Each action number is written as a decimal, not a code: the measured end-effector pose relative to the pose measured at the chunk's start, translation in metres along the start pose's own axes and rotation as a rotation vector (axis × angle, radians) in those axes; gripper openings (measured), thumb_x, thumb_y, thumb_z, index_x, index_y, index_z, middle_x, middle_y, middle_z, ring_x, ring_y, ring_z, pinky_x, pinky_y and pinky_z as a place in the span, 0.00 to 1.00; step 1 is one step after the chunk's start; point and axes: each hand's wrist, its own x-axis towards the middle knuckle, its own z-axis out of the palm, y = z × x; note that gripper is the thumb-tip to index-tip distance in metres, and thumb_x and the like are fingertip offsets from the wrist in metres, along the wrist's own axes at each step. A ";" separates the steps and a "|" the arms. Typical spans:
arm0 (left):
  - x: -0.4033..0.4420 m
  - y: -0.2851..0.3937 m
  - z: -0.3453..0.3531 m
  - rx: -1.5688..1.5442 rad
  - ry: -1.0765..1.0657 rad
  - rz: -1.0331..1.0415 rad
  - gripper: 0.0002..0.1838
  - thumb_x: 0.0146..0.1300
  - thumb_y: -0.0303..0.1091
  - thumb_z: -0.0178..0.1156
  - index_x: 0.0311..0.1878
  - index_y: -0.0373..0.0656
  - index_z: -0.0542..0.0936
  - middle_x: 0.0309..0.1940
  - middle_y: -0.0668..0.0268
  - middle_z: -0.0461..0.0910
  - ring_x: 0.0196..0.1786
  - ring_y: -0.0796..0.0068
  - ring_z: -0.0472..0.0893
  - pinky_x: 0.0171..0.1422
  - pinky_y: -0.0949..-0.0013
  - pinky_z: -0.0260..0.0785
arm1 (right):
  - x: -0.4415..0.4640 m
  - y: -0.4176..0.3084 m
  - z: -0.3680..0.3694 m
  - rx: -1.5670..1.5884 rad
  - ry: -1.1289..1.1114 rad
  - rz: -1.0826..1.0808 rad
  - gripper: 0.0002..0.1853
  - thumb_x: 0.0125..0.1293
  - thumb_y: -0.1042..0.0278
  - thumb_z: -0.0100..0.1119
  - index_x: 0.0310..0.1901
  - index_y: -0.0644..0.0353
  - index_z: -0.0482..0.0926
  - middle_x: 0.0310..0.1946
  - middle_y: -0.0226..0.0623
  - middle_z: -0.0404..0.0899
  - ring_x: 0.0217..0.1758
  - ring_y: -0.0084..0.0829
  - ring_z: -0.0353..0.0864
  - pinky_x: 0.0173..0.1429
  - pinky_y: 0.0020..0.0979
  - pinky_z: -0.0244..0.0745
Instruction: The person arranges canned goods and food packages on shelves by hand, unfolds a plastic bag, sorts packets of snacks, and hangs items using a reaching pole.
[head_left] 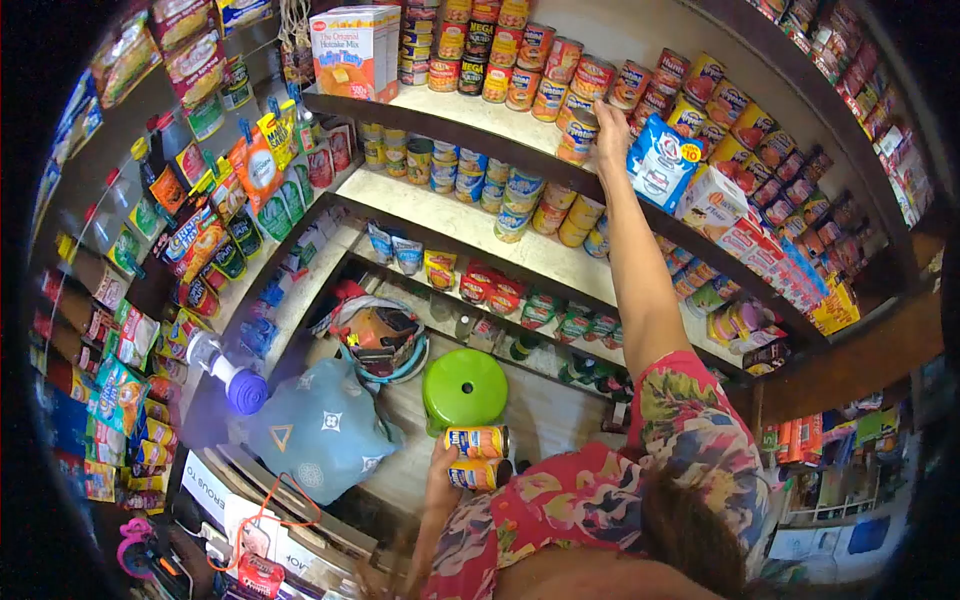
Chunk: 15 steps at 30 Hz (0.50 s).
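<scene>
Low in front of my body, my left hand (440,476) is closed around two food cans (476,441) with yellow and blue labels, one stacked against the other. My right arm is stretched up to the upper shelf (440,101). There my right hand (612,135) is curled against the side of an orange-and-yellow labelled can (577,138) at the shelf's front, under another can. Part of the fingers is hidden behind the can. Rows of similar cans (536,48) stand behind and beside it, and a blue-and-white milk powder pack (664,160) is just right of the hand.
A green round stool (465,388) stands on the floor, beside a large blue plastic bag (325,430). A hotcake mix box (356,55) sits at the upper shelf's left. Lower shelves hold cans (520,200) and pouches (490,287). Hanging packets (195,240) line the left side.
</scene>
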 end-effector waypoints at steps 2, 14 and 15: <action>0.001 -0.005 0.006 -0.023 -0.023 -0.014 0.26 0.61 0.39 0.55 0.60 0.41 0.63 0.50 0.62 0.73 0.51 0.68 0.75 0.56 0.66 0.67 | -0.008 -0.013 -0.005 0.022 -0.007 0.038 0.20 0.61 0.56 0.57 0.43 0.68 0.76 0.39 0.39 0.77 0.42 0.27 0.74 0.48 0.29 0.67; -0.004 -0.008 0.013 -0.051 -0.013 -0.063 0.25 0.60 0.36 0.54 0.60 0.40 0.63 0.50 0.60 0.74 0.51 0.67 0.76 0.56 0.63 0.69 | -0.009 -0.019 -0.005 0.031 -0.099 0.107 0.18 0.61 0.58 0.59 0.42 0.67 0.76 0.34 0.36 0.78 0.37 0.24 0.74 0.42 0.26 0.69; -0.004 -0.005 0.013 -0.048 -0.016 -0.070 0.26 0.60 0.34 0.54 0.61 0.40 0.62 0.50 0.59 0.73 0.52 0.66 0.76 0.57 0.62 0.69 | -0.010 -0.019 -0.005 0.022 -0.097 0.106 0.18 0.60 0.58 0.59 0.42 0.67 0.76 0.34 0.36 0.78 0.37 0.24 0.75 0.42 0.26 0.69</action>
